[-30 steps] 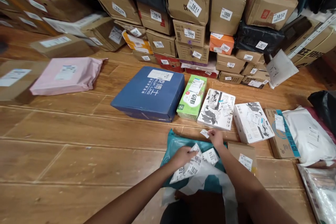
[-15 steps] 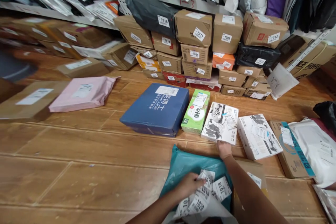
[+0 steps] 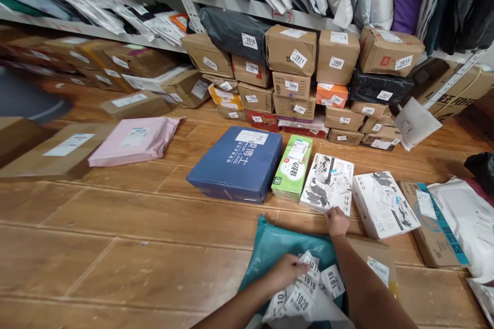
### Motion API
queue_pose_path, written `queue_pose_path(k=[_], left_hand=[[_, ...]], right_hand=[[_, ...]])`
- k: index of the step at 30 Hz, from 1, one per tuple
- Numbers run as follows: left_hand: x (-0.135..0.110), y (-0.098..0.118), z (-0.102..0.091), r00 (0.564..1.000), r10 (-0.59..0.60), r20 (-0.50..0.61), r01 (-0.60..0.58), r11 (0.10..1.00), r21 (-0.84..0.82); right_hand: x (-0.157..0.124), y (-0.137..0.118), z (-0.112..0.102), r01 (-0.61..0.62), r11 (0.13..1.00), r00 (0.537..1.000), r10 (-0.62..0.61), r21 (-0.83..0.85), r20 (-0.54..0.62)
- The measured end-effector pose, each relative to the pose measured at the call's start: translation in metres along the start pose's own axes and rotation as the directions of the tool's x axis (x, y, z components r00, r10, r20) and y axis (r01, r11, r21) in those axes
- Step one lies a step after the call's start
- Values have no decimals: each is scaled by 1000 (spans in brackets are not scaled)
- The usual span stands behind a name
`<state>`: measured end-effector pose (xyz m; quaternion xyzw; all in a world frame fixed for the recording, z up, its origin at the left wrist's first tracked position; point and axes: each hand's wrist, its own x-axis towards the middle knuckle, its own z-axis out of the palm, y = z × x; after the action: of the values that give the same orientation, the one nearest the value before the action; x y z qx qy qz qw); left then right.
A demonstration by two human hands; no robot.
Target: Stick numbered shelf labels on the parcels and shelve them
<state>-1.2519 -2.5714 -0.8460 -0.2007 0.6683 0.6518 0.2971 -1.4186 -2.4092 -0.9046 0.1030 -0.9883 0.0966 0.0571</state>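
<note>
My left hand (image 3: 286,271) pinches a sheet of white numbered stickers (image 3: 304,293) that lies on a teal plastic mailer (image 3: 278,244) on the floor in front of me. My right hand (image 3: 337,221) reaches forward, its fingers pressed against the near edge of a white box with black ink drawings (image 3: 327,182); the sticker it carried earlier is hidden under the fingers. A green box (image 3: 292,166) lies left of that box and a second ink-drawn white box (image 3: 382,204) lies right of it. A small brown carton (image 3: 376,262) sits under my right forearm.
A large blue box (image 3: 237,162) lies left of the green one. Numbered cartons (image 3: 293,72) are stacked against a metal shelf (image 3: 266,10) holding bagged parcels. A pink mailer (image 3: 133,140) and brown boxes (image 3: 62,149) lie at left; white bags (image 3: 463,221) at right.
My right hand carried a small sticker from above the teal mailer forward to the near edge of the ink-drawn white box. The view tilted up, showing more of the shelf.
</note>
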Motion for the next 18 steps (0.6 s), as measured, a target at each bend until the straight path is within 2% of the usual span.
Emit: queue_pose_path(k=[5, 8, 14, 18], left_hand=[[-3, -1, 0, 1000, 10, 9, -10, 999, -49], [-6, 0, -2, 1000, 13, 0, -13, 998, -62], [-6, 4, -7, 999, 11, -40, -13, 998, -61], [-2, 4, -7, 999, -3, -50, 0, 998, -66]], right_hand=[[-8, -3, 1, -169, 985, 984, 171, 46, -45], [-8, -5, -2, -227, 972, 972, 230, 67, -45], [-6, -9, -12, -272, 961, 962, 274, 49, -23], [4, -8, -20, -226, 974, 971, 226, -6, 79]])
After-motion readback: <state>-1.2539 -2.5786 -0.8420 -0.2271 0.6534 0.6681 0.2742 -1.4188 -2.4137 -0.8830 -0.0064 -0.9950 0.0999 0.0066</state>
